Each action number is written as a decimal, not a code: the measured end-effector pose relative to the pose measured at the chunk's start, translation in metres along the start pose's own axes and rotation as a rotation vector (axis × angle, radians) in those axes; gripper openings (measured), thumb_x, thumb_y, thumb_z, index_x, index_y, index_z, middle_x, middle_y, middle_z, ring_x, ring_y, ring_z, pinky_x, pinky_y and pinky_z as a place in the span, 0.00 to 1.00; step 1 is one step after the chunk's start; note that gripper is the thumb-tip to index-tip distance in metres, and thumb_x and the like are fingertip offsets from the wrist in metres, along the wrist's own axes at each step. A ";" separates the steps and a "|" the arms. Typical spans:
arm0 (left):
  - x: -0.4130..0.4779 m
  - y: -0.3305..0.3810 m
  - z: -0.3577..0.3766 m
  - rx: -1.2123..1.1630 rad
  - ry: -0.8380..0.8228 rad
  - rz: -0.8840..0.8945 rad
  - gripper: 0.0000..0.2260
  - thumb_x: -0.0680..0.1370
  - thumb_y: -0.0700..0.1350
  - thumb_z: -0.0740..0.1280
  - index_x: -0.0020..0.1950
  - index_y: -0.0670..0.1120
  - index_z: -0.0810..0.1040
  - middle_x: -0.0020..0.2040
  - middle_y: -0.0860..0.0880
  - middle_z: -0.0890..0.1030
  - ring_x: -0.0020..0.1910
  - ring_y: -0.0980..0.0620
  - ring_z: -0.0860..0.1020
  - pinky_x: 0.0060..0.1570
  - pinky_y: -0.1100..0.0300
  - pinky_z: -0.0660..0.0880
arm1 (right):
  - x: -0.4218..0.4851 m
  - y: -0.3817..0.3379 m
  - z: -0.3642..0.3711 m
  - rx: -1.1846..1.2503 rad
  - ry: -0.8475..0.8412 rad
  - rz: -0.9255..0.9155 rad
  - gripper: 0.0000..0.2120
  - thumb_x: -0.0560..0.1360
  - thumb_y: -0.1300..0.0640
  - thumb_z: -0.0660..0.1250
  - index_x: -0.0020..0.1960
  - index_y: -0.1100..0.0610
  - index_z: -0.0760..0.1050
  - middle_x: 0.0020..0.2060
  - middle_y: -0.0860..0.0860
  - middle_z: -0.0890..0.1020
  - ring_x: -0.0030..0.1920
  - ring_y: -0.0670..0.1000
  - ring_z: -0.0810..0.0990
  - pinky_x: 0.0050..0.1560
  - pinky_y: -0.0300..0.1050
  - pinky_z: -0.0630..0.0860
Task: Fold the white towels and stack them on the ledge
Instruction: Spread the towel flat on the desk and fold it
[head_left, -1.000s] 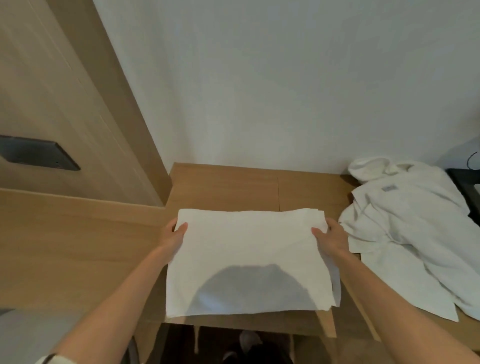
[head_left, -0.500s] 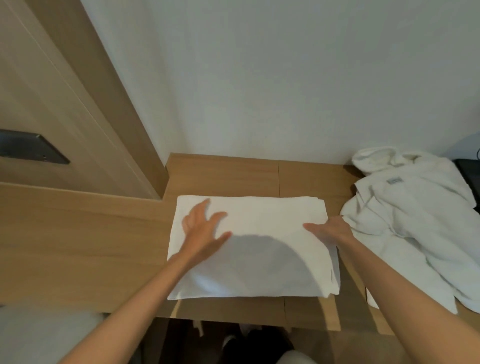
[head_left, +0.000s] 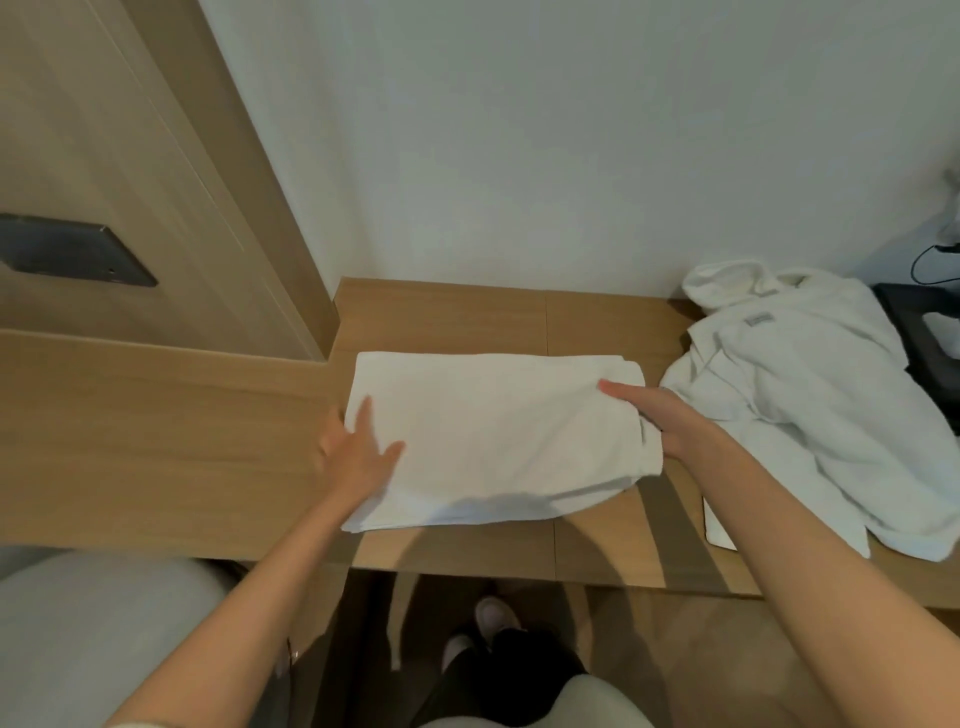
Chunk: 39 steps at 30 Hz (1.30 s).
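Observation:
A folded white towel (head_left: 493, 431) lies flat on the wooden ledge (head_left: 441, 317), in the middle of the view. My left hand (head_left: 358, 452) rests on its left edge with the fingers straight and spread. At the towel's right edge my right hand (head_left: 660, 415) holds the cloth, thumb on top and fingers tucked under, and the near right corner bulges up a little. A crumpled heap of white towelling (head_left: 810, 405) with a small label lies on the ledge to the right, apart from the folded towel.
A white wall backs the ledge. To the left stands a wooden panel with a dark plate (head_left: 72, 254). A black object (head_left: 924, 332) and a cable sit at the far right. Below the ledge's front edge are the floor and my feet.
My left hand slid from the towel's upper middle to its left edge. My right hand took hold of the right edge, which now bulges. The view shifted slightly.

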<state>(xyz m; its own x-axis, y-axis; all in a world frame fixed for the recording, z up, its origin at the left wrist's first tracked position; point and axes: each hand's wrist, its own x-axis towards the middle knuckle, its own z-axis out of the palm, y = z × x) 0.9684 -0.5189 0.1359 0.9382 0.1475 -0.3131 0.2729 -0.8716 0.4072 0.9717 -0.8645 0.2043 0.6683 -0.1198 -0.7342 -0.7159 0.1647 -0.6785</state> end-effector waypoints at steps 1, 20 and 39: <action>-0.001 -0.008 -0.007 -0.106 -0.017 -0.072 0.36 0.77 0.54 0.66 0.78 0.54 0.48 0.76 0.40 0.53 0.74 0.39 0.53 0.70 0.41 0.55 | -0.002 -0.001 0.004 0.002 0.028 0.005 0.18 0.71 0.56 0.73 0.57 0.63 0.75 0.55 0.58 0.81 0.49 0.54 0.82 0.45 0.48 0.78; -0.004 -0.004 -0.037 -0.641 0.034 -0.145 0.17 0.82 0.50 0.58 0.64 0.40 0.70 0.60 0.42 0.75 0.51 0.48 0.73 0.47 0.55 0.69 | -0.006 0.023 -0.011 -0.201 0.256 -0.130 0.21 0.73 0.62 0.71 0.63 0.67 0.72 0.54 0.59 0.80 0.47 0.53 0.79 0.37 0.41 0.78; -0.013 -0.006 -0.029 -0.766 -0.112 -0.250 0.19 0.82 0.50 0.58 0.68 0.40 0.70 0.62 0.41 0.77 0.55 0.45 0.76 0.56 0.51 0.73 | 0.000 0.045 -0.012 -0.496 0.148 -0.575 0.19 0.78 0.46 0.62 0.66 0.49 0.66 0.62 0.46 0.75 0.62 0.51 0.73 0.56 0.41 0.72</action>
<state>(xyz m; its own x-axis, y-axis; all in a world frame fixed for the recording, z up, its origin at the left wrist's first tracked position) 0.9606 -0.5014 0.1627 0.8145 0.2119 -0.5400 0.5794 -0.2514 0.7753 0.9368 -0.8691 0.1731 0.9534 -0.1892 -0.2351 -0.2948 -0.4171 -0.8597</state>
